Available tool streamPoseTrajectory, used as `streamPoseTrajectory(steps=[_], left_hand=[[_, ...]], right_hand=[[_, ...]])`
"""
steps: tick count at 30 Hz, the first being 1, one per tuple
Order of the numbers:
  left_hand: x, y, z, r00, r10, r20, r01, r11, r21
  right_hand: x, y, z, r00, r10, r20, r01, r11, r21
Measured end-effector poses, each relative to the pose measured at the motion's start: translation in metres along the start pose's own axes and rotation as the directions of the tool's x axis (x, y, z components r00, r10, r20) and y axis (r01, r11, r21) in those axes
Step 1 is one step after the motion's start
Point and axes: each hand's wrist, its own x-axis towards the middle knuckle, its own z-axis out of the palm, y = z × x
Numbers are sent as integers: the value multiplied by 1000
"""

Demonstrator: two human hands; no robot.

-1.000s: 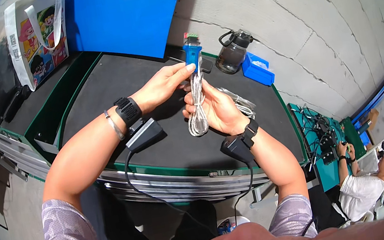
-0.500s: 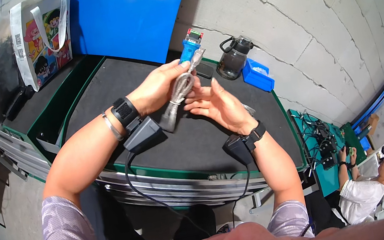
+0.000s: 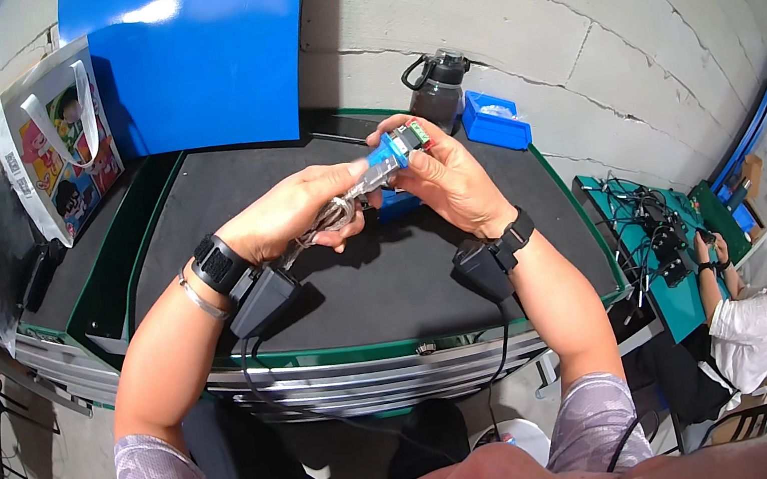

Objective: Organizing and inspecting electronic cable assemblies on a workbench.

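Above the dark work mat [image 3: 371, 287] I hold an adapter cable with both hands. Its blue connector [image 3: 381, 155] points up to the right, with a green-and-red terminal block [image 3: 416, 136] at the tip. My left hand [image 3: 303, 210] is closed around the bundled grey cable [image 3: 335, 215] and the lower end of the connector. The fingers and thumb of my right hand [image 3: 451, 182] pinch the connector near the terminal block. Below the hands lies a blue object [image 3: 398, 204], partly hidden.
A dark jug [image 3: 440, 93] and a blue bin [image 3: 496, 122] stand at the back by the wall. A blue panel [image 3: 191, 59] and a printed bag [image 3: 62, 151] are at the far left. On the right, a person [image 3: 758, 324] sits at a green table with tangled black cables [image 3: 650, 225].
My right hand, open beside the cable before, has closed on the connector. The adapter has dropped toward me and tilted rightward. The view has shifted, and a blue object shows beneath the hands.
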Motion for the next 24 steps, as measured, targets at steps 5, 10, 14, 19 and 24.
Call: streamPoseTrajectory(steps=[5, 10, 14, 19, 24], left_hand=[[2, -2, 7, 926, 312, -211, -223, 906, 360], [4, 11, 10, 836, 446, -320, -99, 695, 712], [8, -5, -1, 744, 614, -265, -148, 537, 830], [6, -5, -8, 724, 670, -165, -182, 416, 891], [5, -7, -13, 750, 641, -167, -147, 407, 902]], right_hand=[[1, -2, 1, 989, -17, -148, 8, 998, -63], [-2, -6, -3, 979, -69, -190, 29, 978, -205], [1, -4, 0, 967, -203, -155, 116, 890, -442], [1, -9, 0, 949, -257, -181, 43, 677, -735], [-1, -11, 13, 932, -320, -173, -5, 466, -885]])
